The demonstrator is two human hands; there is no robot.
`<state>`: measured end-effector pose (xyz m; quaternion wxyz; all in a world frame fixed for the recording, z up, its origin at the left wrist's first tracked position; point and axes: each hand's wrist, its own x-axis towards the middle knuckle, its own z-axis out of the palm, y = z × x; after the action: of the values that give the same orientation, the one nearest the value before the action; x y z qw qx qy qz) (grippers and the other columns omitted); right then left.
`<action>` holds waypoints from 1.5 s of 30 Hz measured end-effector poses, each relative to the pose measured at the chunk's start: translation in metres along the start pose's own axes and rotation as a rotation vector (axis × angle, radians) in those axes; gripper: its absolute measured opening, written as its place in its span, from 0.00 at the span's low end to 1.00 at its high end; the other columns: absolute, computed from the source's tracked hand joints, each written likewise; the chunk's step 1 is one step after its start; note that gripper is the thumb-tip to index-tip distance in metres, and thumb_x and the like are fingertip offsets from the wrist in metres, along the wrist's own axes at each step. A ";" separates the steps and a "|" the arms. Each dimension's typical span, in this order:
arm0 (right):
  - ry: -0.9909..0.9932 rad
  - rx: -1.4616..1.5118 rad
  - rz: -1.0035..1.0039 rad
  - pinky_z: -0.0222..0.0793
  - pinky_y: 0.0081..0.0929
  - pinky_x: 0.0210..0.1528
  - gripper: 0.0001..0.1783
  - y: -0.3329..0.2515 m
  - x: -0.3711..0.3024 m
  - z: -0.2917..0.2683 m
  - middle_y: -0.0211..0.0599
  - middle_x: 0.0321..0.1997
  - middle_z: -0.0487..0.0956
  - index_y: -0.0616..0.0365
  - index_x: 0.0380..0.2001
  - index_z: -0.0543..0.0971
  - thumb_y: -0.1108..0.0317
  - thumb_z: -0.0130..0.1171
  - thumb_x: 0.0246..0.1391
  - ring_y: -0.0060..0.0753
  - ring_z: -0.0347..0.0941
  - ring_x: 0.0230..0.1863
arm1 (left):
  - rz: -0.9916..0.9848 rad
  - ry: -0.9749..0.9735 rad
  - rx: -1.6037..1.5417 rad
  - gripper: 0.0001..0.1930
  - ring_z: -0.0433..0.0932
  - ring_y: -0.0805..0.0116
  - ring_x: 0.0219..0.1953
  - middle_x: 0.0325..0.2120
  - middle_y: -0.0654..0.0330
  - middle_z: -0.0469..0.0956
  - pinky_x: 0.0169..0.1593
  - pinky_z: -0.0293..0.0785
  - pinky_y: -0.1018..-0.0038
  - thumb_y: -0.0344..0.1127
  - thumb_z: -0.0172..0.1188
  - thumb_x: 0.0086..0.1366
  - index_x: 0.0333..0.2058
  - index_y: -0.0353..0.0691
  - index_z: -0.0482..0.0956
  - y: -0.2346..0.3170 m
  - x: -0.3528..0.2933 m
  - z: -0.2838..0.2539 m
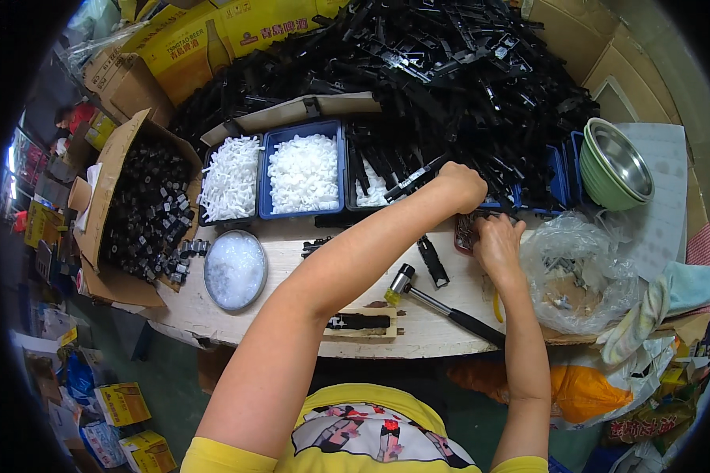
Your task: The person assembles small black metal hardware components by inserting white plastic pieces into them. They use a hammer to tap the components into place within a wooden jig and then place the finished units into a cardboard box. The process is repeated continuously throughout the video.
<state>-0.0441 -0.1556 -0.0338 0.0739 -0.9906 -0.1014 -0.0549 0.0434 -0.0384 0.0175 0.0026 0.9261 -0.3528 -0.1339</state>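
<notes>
My left hand (463,188) reaches across to the front of a large heap of black parts. Its fingers are closed on a long, narrow black plastic part (415,178), which slants down to the left. Beside it, my right hand (497,243) dips its bent fingertips to a small dark-red box (465,234) of tiny metal pieces. Whatever those fingertips pinch is hidden. Below lies another black part (432,262) on the pale tabletop. A hammer (443,303) with a black handle rests nearby. Nearer me, a black part (359,322) sits in a wooden block.
White plastic pieces fill a dark tray (252,213) and a blue tray (344,162). Left stand a carton (138,126) of small dark parts and a round dish (266,272) of clear jelly. At right are a plastic bag (540,268), green bowls (607,193) and cloths (690,288).
</notes>
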 end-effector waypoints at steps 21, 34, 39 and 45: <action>0.364 0.112 -0.113 0.53 0.35 0.39 0.03 0.007 -0.013 0.006 0.30 0.26 0.74 0.52 0.22 0.80 0.72 0.59 0.40 0.33 0.66 0.36 | -0.131 0.440 -1.384 0.08 0.77 0.71 0.23 0.22 0.53 0.77 0.21 0.75 0.78 0.23 0.56 0.55 0.34 0.27 0.78 -0.036 -0.049 0.023; 0.343 0.537 -0.554 0.53 0.30 0.38 0.10 -0.094 -0.050 -0.051 0.26 0.26 0.73 0.51 0.25 0.79 0.77 0.61 0.34 0.29 0.65 0.32 | 0.175 0.344 -2.608 0.07 0.78 0.69 0.28 0.30 0.54 0.76 0.28 0.78 0.75 0.25 0.56 0.58 0.36 0.36 0.75 0.009 -0.213 0.115; 0.256 0.576 -0.599 0.54 0.29 0.37 0.10 -0.113 -0.055 -0.047 0.27 0.26 0.74 0.53 0.26 0.80 0.76 0.62 0.35 0.30 0.65 0.32 | 0.190 0.403 -2.519 0.06 0.77 0.72 0.27 0.28 0.57 0.75 0.25 0.74 0.77 0.24 0.56 0.58 0.35 0.36 0.74 0.005 -0.229 0.121; 0.211 0.644 -0.612 0.54 0.27 0.36 0.10 -0.122 -0.058 -0.046 0.28 0.26 0.74 0.53 0.27 0.80 0.77 0.62 0.36 0.30 0.65 0.31 | 0.195 0.489 -2.376 0.06 0.76 0.73 0.27 0.29 0.59 0.74 0.27 0.73 0.79 0.23 0.58 0.56 0.34 0.36 0.74 0.004 -0.237 0.121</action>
<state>-0.1302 -0.0558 0.0212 0.3682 -0.8307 -0.3932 -0.1403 -0.1595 0.1243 -0.0407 0.9255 0.3175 -0.0688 -0.1948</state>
